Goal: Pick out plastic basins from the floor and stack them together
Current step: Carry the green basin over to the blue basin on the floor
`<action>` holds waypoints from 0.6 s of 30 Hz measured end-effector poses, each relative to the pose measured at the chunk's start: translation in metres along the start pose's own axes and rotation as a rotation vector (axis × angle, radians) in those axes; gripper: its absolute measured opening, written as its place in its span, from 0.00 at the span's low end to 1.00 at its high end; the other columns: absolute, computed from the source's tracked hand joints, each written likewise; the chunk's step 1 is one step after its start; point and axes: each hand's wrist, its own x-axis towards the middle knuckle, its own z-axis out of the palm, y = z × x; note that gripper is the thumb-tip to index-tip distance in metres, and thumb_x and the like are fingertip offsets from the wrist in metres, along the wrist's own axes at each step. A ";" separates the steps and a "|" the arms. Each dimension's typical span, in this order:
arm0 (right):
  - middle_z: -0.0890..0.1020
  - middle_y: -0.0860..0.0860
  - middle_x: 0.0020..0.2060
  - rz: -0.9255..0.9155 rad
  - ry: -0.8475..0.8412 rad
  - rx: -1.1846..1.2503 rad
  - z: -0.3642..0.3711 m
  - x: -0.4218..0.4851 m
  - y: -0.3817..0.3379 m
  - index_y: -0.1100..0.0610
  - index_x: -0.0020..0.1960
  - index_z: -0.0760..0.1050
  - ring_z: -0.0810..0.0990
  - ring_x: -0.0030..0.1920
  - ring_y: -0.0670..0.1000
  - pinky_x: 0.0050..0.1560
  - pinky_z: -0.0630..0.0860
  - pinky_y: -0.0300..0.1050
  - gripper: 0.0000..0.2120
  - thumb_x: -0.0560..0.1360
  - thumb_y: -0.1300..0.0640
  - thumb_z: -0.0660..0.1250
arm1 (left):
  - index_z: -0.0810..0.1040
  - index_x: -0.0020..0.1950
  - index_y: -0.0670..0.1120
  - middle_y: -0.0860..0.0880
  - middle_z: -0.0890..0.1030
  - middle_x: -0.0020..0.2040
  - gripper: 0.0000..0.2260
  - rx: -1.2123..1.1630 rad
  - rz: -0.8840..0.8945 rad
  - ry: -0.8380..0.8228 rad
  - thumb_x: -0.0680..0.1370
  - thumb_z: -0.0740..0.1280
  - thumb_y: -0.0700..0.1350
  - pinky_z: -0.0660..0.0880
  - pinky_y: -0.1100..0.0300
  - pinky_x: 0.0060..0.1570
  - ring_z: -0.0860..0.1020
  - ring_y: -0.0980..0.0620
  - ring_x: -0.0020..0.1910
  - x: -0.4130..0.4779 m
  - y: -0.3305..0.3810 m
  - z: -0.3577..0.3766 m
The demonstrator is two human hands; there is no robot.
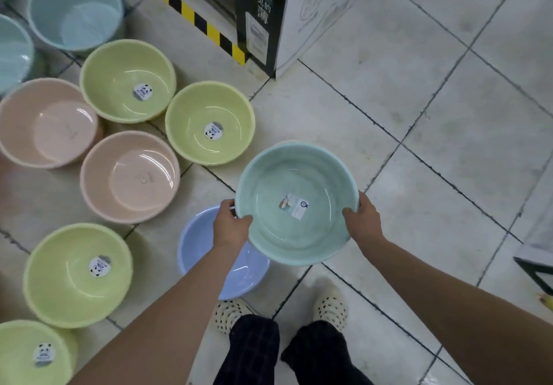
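Head view: a person stands on a tiled floor [419,115] and holds a teal basin [296,202] in the air with both hands. The left hand [232,224] grips the rim on the basin's left side, thumb over the edge and fingers underneath. The right hand [363,218] grips the rim on the opposite side in the same way. The basin is tilted slightly toward the camera, its inside showing, with a small label stuck on the bottom.

Just below and left of the teal basin, a blue basin [209,253] sits on the floor, partly hidden by the left forearm and by the teal basin's lower edge. It lies right in front of the person's feet, which wear dotted slippers [330,308] under dark trousers.

Further left, more basins rest on the floor, all upright and open. 4 are green: 1 near the middle [209,122], 1 behind it [128,80], 1 at lower left [77,275] and 1 cut off by the bottom corner [33,351]. Each green one has a panda sticker inside. 2 pink basins [130,176] [48,122] sit between them, the rims close together. 2 pale blue tubs [74,10] stand at the top left, 1 cut off by the edge.

At the top, a cardboard box [287,13] stands on the floor beside a yellow-and-black striped strip [191,14].
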 end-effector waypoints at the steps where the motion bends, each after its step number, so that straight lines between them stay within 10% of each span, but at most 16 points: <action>1: 0.79 0.51 0.53 0.008 0.000 -0.007 0.003 0.009 0.001 0.52 0.71 0.69 0.78 0.52 0.55 0.47 0.71 0.43 0.26 0.74 0.65 0.60 | 0.73 0.59 0.45 0.45 0.81 0.53 0.16 0.016 0.013 -0.007 0.73 0.69 0.35 0.78 0.50 0.51 0.79 0.45 0.49 0.008 0.002 0.004; 18: 0.78 0.49 0.51 -0.061 -0.114 -0.235 0.058 0.209 0.058 0.53 0.69 0.70 0.75 0.48 0.52 0.47 0.72 0.45 0.24 0.74 0.60 0.67 | 0.75 0.66 0.45 0.45 0.82 0.52 0.21 0.323 0.134 0.051 0.74 0.67 0.37 0.67 0.62 0.46 0.78 0.44 0.50 0.190 -0.026 0.116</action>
